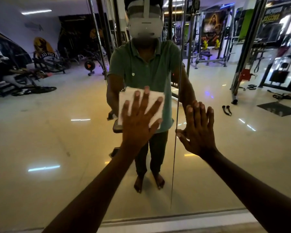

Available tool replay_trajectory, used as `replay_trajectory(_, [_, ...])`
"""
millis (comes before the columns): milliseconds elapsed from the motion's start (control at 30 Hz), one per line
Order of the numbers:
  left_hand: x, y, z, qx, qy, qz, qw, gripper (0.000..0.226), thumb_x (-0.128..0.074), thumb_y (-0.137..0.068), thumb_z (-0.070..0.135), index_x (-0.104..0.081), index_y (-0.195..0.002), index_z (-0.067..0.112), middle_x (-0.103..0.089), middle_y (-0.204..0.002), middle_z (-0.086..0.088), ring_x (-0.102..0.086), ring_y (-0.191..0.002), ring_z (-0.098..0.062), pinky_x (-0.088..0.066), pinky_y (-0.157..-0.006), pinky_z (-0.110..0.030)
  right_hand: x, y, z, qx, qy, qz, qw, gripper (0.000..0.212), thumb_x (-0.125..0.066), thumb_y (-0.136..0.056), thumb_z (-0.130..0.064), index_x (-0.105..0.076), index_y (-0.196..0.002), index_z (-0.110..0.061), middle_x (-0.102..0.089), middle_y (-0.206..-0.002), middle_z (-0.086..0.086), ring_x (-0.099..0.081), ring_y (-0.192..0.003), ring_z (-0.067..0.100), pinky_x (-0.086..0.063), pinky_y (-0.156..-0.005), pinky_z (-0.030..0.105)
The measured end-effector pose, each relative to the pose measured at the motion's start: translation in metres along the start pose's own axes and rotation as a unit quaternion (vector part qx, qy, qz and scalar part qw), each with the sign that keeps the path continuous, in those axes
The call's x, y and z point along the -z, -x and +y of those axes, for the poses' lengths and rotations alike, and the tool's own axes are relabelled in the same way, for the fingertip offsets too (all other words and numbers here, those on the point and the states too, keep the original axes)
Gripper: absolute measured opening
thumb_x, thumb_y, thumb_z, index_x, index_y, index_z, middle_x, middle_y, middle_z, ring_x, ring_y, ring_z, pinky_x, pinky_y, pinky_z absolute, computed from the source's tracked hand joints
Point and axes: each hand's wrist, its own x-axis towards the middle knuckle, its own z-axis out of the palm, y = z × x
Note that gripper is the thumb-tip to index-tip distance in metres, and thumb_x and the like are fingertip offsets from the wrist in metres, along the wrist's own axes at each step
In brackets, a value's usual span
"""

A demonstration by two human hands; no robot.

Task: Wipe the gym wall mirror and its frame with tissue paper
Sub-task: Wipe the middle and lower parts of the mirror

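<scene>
Left hand flat on the tissue paper, fingers straight and spread, pressing the folded white sheet against the mirror at about chest height of the reflected person. Right hand bare on the glass just right of the vertical panel seam, fingers straight and close together, thumb out toward seam. Bottom frame runs along the lower edge.

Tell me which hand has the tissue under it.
The left hand: its spread fingers press the folded white tissue flat on the mirror. The right hand lies bare on the glass, just past the vertical seam.
</scene>
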Motion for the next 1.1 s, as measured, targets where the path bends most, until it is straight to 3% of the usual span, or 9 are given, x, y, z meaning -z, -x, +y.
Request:
replay_trajectory(133, [-0.005,0.061,-0.066,0.191,-0.014,0.016,0.981,0.078,-0.032,-0.105,0.064,0.0,-0.166,0.028,-0.004,-0.17,-0.021,-0.004,-0.156,-0.044,-0.012,-0.123,-0.066,-0.005,0.001,0.0,-0.004,0.006,0.003,1.0,0.087,-0.039,-0.101,-0.055,-0.007,-0.165,-0.006,0.006,-0.174,0.015,0.0,-0.161,0.037,-0.001,-0.128,0.059])
replay_trajectory(233, [-0.011,0.04,-0.025,0.339,0.024,0.043,0.94,0.077,-0.019,-0.104,0.067,0.009,-0.164,0.027,-0.009,-0.168,-0.025,-0.011,-0.154,-0.05,-0.015,-0.12,-0.071,-0.009,0.002,0.001,-0.003,0.0,0.001,1.0,0.081,-0.026,-0.106,-0.057,-0.005,-0.166,-0.007,0.005,-0.174,0.016,-0.002,-0.161,0.039,-0.002,-0.128,0.061])
replay_trajectory(400, [-0.032,0.025,0.08,0.113,0.064,-0.01,0.991,0.078,-0.029,-0.103,0.064,0.008,-0.164,0.031,0.0,-0.171,-0.014,0.004,-0.157,-0.042,0.006,-0.122,-0.065,-0.011,0.003,0.003,0.009,-0.005,0.0,1.0,0.079,-0.021,-0.107,-0.055,-0.006,-0.165,-0.004,0.006,-0.173,0.018,0.001,-0.16,0.038,-0.001,-0.128,0.061])
replay_trajectory(500, [-0.035,0.035,0.058,-0.026,0.026,-0.026,0.999,0.081,-0.045,-0.103,0.058,0.003,-0.164,0.035,0.004,-0.172,-0.008,0.015,-0.158,-0.035,0.01,-0.124,-0.06,-0.011,0.003,0.005,0.006,-0.001,0.002,1.0,0.076,-0.019,-0.108,-0.055,-0.006,-0.165,-0.005,0.008,-0.174,0.015,0.003,-0.161,0.035,-0.001,-0.128,0.059])
replay_trajectory(567, [-0.037,0.062,0.016,-0.031,0.007,-0.017,0.999,0.076,-0.047,-0.104,0.054,-0.005,-0.165,0.034,0.003,-0.173,-0.008,0.009,-0.159,-0.034,-0.001,-0.125,-0.062,-0.012,0.003,0.004,0.005,-0.003,0.008,1.0,0.077,-0.021,-0.107,-0.055,-0.006,-0.165,-0.006,0.009,-0.174,0.014,0.003,-0.161,0.034,-0.001,-0.128,0.059])
replay_trajectory(733, [-0.041,0.126,-0.05,0.198,0.017,0.015,0.98,0.072,-0.03,-0.106,0.057,-0.004,-0.166,0.027,0.004,-0.173,-0.013,-0.002,-0.158,-0.04,-0.012,-0.123,-0.066,-0.013,0.004,0.001,-0.005,-0.007,0.01,1.0,0.08,-0.021,-0.106,-0.058,0.0,-0.166,-0.009,0.012,-0.174,0.013,0.004,-0.161,0.034,0.0,-0.128,0.059])
replay_trajectory(867, [-0.045,0.087,0.018,0.418,0.098,0.066,0.901,0.078,-0.021,-0.104,0.061,-0.002,-0.165,0.018,-0.011,-0.168,-0.028,-0.008,-0.155,-0.05,-0.008,-0.125,-0.064,-0.011,0.003,-0.005,-0.014,-0.021,0.009,1.0,0.085,-0.035,-0.103,-0.053,-0.001,-0.165,-0.005,0.01,-0.173,0.017,0.005,-0.161,0.036,0.002,-0.128,0.059])
replay_trajectory(1000, [-0.058,0.084,0.091,0.201,0.1,-0.03,0.974,0.077,-0.022,-0.105,0.062,0.006,-0.165,0.024,0.012,-0.171,-0.019,-0.004,-0.154,-0.048,-0.002,-0.121,-0.067,-0.02,0.053,-0.016,-0.012,-0.037,-0.03,0.999,0.091,-0.049,-0.1,-0.044,0.001,-0.166,-0.006,0.008,-0.173,0.019,0.001,-0.161,0.04,-0.002,-0.127,0.062])
replay_trajectory(1100, [-0.059,0.086,0.062,0.057,0.079,-0.029,0.995,0.078,-0.034,-0.104,0.059,0.006,-0.165,0.032,0.016,-0.172,-0.009,0.002,-0.156,-0.039,-0.003,-0.121,-0.064,-0.022,0.076,-0.012,-0.009,-0.026,-0.056,0.998,0.089,-0.047,-0.103,-0.046,0.003,-0.166,-0.008,0.007,-0.174,0.016,-0.001,-0.161,0.038,-0.006,-0.128,0.062])
